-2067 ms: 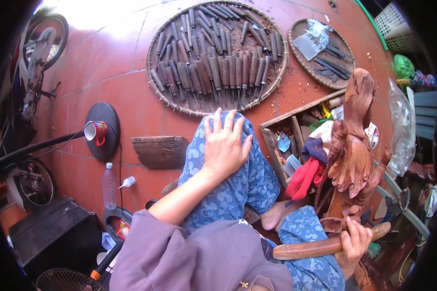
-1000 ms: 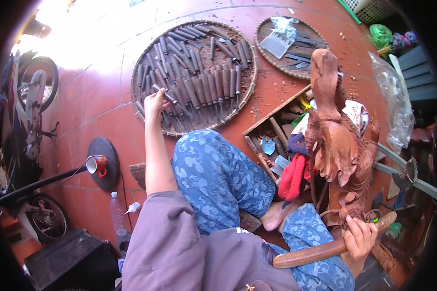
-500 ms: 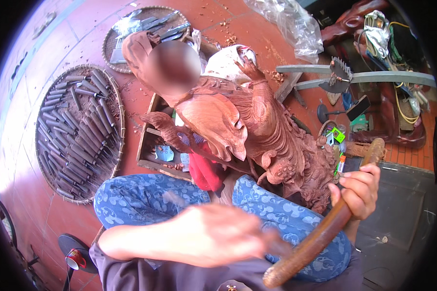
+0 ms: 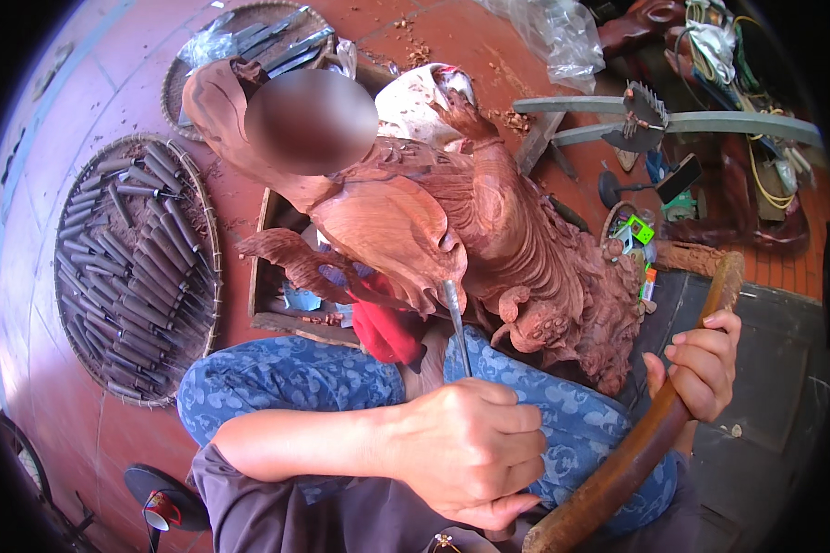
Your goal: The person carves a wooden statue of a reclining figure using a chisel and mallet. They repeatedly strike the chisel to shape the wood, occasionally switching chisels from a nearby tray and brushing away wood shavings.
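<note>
A large reddish-brown wood carving [image 4: 503,221] of a robed figure lies tilted across in front of my lap. My left hand [image 4: 475,442] is closed in a fist round a carving chisel [image 4: 458,334]. The chisel's steel blade points up, with its tip at the lower edge of a smooth carved fold; the fist hides most of its handle. At the right, my right hand [image 4: 704,370] grips a curved brown wooden club [image 4: 609,493] near its upper end. The club slants down towards my body, its lower end to the right of my left hand.
A round woven tray [image 4: 214,304] at the left holds several dark-handled chisels. A second tray [image 4: 171,97] with flat tools lies behind. A wooden box [image 4: 277,324] and red cloth [image 4: 385,323] sit beside the carving. A cup [image 4: 160,510] stands at lower left.
The chisel blade, blurred and pointing left before, now points up at the carving. My left hand has turned and moved right. My right hand and the club have shifted slightly right.
</note>
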Motion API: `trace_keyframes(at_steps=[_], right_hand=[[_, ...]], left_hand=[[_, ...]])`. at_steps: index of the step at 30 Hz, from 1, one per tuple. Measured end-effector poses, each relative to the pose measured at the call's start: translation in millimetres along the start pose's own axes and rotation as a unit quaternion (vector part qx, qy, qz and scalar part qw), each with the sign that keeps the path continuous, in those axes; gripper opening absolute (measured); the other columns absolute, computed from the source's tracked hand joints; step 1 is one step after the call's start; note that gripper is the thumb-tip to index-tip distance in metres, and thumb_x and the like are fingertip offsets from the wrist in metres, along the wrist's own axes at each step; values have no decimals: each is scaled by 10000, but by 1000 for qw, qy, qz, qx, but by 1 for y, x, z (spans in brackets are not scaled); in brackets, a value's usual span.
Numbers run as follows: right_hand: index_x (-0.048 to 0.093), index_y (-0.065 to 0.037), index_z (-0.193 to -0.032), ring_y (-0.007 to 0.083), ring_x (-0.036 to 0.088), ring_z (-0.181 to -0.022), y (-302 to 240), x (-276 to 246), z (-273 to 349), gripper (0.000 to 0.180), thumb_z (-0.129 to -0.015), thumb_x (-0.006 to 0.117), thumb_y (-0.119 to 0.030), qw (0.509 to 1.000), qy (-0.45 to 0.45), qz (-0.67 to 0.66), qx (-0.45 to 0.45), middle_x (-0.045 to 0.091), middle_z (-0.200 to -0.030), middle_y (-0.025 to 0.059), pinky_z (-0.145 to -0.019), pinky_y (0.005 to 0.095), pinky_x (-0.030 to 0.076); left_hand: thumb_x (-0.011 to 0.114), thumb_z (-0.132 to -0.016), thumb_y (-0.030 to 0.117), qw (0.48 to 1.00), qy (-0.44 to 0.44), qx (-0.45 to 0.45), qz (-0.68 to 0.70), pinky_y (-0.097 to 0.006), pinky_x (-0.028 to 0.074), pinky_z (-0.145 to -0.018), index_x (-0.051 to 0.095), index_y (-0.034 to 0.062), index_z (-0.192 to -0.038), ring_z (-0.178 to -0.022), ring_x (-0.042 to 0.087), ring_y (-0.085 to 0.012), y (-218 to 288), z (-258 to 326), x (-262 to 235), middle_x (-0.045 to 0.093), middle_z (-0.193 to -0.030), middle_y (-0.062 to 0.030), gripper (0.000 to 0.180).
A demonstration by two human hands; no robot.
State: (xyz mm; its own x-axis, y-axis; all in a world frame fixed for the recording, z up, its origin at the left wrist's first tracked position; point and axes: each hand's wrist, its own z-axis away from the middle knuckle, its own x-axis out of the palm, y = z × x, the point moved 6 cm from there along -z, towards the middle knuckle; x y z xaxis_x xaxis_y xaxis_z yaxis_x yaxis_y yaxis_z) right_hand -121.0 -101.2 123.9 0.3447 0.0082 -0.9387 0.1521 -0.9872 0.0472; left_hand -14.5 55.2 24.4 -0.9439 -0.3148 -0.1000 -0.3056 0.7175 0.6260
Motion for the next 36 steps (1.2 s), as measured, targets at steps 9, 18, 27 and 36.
trace_keyframes(at_steps=[9,18,27,36], right_hand=[[528,-148,-844,171,589,-700,-2,6,-9,348,-689,835,-96,1000,-13,-10,3,605,-792,-22,-721,418,448],[549,-135,-793,176,603,-699,-11,10,-20,347,-657,862,-195,999,-41,-15,-8,604,-762,-16,-633,359,456],[494,-71,-791,211,565,-575,-25,-8,-18,405,-707,848,-249,995,9,22,-100,554,-701,51,-442,331,417],[460,-44,-832,208,502,-554,-26,-27,-6,344,-780,793,-112,988,45,97,-109,518,-704,73,-448,335,377]], left_hand=[[625,-731,346,998,-9,17,68,-350,398,-499,501,84,-649,-580,503,-219,-5,4,-13,455,-647,-36,301],[613,-759,315,995,-4,7,100,-360,388,-475,491,83,-632,-564,506,-221,-6,1,-25,448,-619,-36,291],[608,-750,271,995,3,-6,97,-372,386,-470,485,85,-610,-531,500,-243,-10,-1,-21,445,-589,-42,264],[512,-806,283,999,-1,-15,40,-328,350,-420,541,83,-599,-483,488,-191,-13,-10,-19,485,-584,-27,290]])
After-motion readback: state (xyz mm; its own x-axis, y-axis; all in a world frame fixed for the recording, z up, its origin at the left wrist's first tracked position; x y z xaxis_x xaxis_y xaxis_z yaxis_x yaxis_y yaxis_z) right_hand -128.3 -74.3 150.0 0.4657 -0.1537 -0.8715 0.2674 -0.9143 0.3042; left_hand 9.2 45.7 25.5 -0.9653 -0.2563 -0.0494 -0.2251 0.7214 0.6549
